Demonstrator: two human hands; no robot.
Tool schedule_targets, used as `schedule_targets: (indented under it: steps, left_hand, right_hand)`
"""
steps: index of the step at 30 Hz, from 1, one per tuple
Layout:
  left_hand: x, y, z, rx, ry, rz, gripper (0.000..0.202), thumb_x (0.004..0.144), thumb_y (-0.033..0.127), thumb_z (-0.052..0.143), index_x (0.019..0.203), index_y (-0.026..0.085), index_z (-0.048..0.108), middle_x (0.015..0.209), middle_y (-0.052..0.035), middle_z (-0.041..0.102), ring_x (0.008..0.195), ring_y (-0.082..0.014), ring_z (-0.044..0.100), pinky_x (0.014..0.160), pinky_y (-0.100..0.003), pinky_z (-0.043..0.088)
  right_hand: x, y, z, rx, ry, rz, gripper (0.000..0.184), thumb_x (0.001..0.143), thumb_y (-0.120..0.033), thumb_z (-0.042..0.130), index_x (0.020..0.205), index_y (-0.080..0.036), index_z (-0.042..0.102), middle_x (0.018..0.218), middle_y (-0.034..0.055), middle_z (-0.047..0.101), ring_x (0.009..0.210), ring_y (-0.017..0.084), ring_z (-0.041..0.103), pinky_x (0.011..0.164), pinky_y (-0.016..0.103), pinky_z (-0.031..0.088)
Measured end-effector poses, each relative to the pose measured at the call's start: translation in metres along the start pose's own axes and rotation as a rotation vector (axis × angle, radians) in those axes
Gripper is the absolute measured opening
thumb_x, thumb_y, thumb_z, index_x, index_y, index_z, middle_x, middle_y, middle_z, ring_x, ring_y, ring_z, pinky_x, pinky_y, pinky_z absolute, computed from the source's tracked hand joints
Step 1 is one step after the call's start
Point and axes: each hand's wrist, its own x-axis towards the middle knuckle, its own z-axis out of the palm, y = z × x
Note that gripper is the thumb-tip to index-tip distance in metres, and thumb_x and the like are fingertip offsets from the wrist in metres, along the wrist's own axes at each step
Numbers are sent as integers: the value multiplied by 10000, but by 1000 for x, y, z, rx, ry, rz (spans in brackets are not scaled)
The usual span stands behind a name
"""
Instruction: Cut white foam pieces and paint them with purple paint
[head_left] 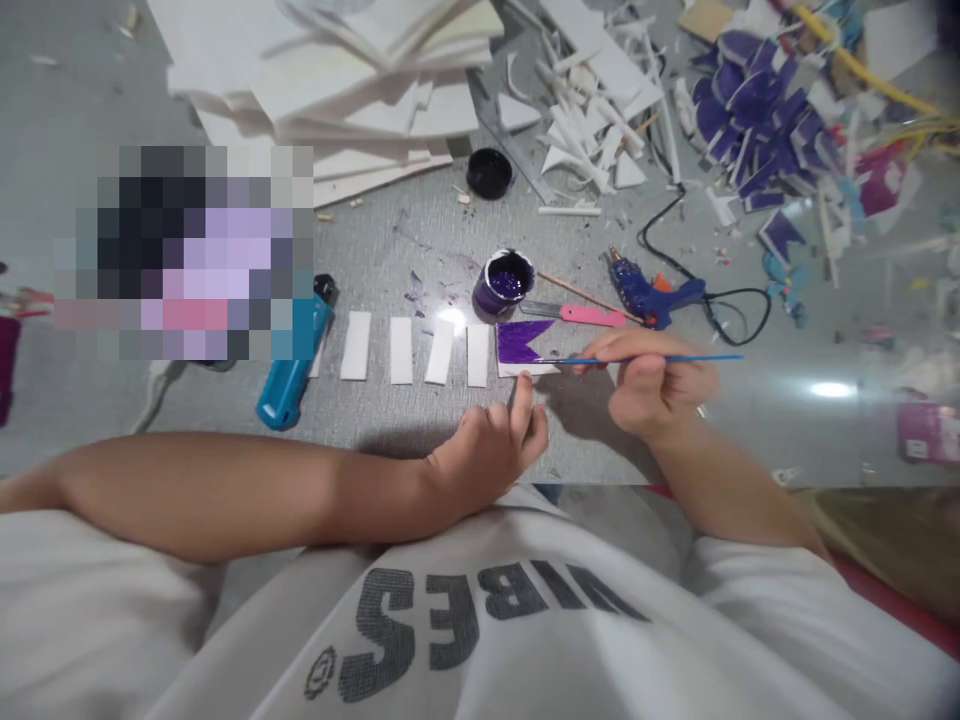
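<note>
My right hand [651, 385] pinches a thin blue paintbrush [705, 358], its tip over the notched end of a small foam-like piece [519, 342]. Most of that piece is covered in purple paint; a white strip shows along its near edge. My left hand [491, 450] rests on the table, index finger stretched onto this white edge and the other fingers loosely bent. Just beyond stands an open pot of purple paint [504, 284]. A row of several white strips [401, 350] lies to the left of the piece.
A pink-handled cutter [592, 315] and a blue glue gun [654, 292] with a black cord lie right of the pot. A teal cutter [289, 375] is at left. Beyond are a black lid [489, 173], white sheets [360, 90], white scraps [592, 120] and purple pieces [750, 110].
</note>
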Motion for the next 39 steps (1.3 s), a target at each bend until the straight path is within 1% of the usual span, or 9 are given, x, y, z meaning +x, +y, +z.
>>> schedule_targets:
  steps: [3,8,13,18,23,28,33,37,39]
  left_hand:
    - [-1,0,-1,2,8,2,711,1187,332,836,1863,243,637,1935,-333,571,939,-243,778,718,-353,574]
    - [-2,-1,-2,42,-6,18,699,1209,303,782,1877,207,600,1911,-361,582,900,-224,770,690,-337,547]
    - [-3,0,0,17,20,12,676,1221,284,774,1874,215,612,1913,-356,582,915,-230,793,701,-340,568]
    - [-4,1,5,-9,75,4,658,1215,222,786,1856,188,642,1900,-375,582,903,-225,813,701,-333,603]
    - [-4,1,9,-16,113,-20,638,1220,109,693,1841,251,661,1910,-316,604,884,-199,802,705,-313,612]
    - [-4,1,9,9,110,-15,604,1225,138,676,1822,231,665,1899,-328,613,872,-200,794,685,-313,589]
    - [-3,2,10,33,133,-4,601,1224,83,646,1811,206,680,1863,-348,642,848,-194,799,668,-302,577]
    - [-4,1,8,22,107,-6,618,1218,104,652,1823,229,666,1896,-330,618,862,-195,791,677,-313,580]
    - [-4,0,7,53,91,-1,616,1219,116,619,1823,237,655,1895,-322,625,855,-194,780,667,-316,560]
  right_hand:
    - [4,-10,-4,10,4,-90,332,1293,-517,647,1149,-330,881,835,12,874,668,245,860,577,361,677]
    - [10,-16,-4,-14,-76,-103,253,1249,-447,771,1097,-290,898,861,21,914,725,226,905,634,308,710]
    - [6,-14,-6,-114,-127,-36,367,1248,-534,764,1024,-286,915,830,39,906,689,230,885,614,329,696]
    - [7,-14,-3,-116,-101,-103,306,1251,-485,757,1054,-299,900,840,20,912,692,225,890,634,327,704]
    - [8,-15,-2,-63,-134,-65,265,1254,-428,751,1092,-298,916,881,23,924,731,229,903,667,334,727]
    - [9,-16,-2,-70,-135,-47,289,1264,-434,734,1082,-295,910,879,23,920,735,221,898,647,324,707]
    - [8,-15,1,-67,-97,-48,370,1271,-496,722,1020,-294,905,833,16,905,667,208,870,594,313,681]
    - [8,-14,-1,-134,-98,-8,395,1264,-557,721,1025,-314,919,796,17,886,679,231,876,630,349,724]
    - [8,-14,-1,-126,-117,-7,370,1257,-538,731,1026,-316,917,802,17,886,690,239,882,643,358,738]
